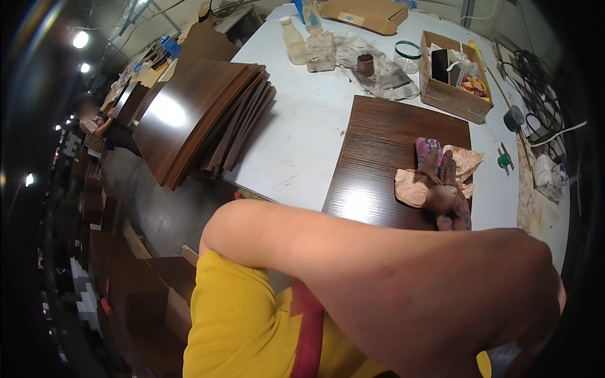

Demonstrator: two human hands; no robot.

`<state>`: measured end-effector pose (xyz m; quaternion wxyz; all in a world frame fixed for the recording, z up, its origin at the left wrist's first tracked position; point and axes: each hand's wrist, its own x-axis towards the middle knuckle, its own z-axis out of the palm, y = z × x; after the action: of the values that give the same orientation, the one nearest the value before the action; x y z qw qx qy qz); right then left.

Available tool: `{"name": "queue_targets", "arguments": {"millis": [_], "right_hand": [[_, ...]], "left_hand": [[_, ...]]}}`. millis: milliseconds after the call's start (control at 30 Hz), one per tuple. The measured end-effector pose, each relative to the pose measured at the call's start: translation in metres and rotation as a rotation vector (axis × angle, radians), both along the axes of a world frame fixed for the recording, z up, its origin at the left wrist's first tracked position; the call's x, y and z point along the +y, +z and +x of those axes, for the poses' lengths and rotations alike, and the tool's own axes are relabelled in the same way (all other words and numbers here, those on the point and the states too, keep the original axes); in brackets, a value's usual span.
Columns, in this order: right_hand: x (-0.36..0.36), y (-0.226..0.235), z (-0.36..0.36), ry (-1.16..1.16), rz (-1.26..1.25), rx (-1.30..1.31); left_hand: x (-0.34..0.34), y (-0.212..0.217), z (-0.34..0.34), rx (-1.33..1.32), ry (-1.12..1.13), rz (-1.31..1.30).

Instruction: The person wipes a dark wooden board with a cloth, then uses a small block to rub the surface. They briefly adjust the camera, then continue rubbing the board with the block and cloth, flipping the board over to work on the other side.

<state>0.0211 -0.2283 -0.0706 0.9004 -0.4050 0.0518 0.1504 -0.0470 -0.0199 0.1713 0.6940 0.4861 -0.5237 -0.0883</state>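
My bare left forearm (353, 258) crosses the view from the elbow at the left to the right side, close up. At its far end my left hand (532, 268) is dark and partly turned away, so its fingers do not show. My right hand is out of sight. Beyond the forearm lies a dark brown wood-grain panel (378, 145) on the white table. Stained purple flowered gloves (447, 170) rest on the panel among crumpled pinkish rags (413, 188); part of this heap is blurred.
Brown panels (201, 107) are stacked at the table's left edge. Toward the back are a plastic bottle (293, 41), a dirty cloth (384, 72), a brown cup (365, 65) and a cardboard box (457, 107) of small items. Black cables (535, 82) lie right. A person (94, 123) sits far left.
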Motion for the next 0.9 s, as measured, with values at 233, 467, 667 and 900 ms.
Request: {"name": "queue_targets", "arguments": {"millis": [233,467,667,900], "right_hand": [[0.0,0.002,-0.004,0.008,-0.013,-0.007],[-0.001,0.0,-0.009,0.004,-0.035,-0.014],[0.004,0.002,-0.006,0.016,-0.068,-0.036],[0.001,0.015,-0.014,0.048,-0.64,-0.269]], "left_hand": [[0.009,0.001,0.0,0.004,0.001,0.044],[0.012,0.003,-0.003,-0.005,0.003,0.08],[0.01,0.008,-0.009,-0.007,0.005,0.128],[0.039,0.009,0.026,-0.003,0.292,0.363]]}}
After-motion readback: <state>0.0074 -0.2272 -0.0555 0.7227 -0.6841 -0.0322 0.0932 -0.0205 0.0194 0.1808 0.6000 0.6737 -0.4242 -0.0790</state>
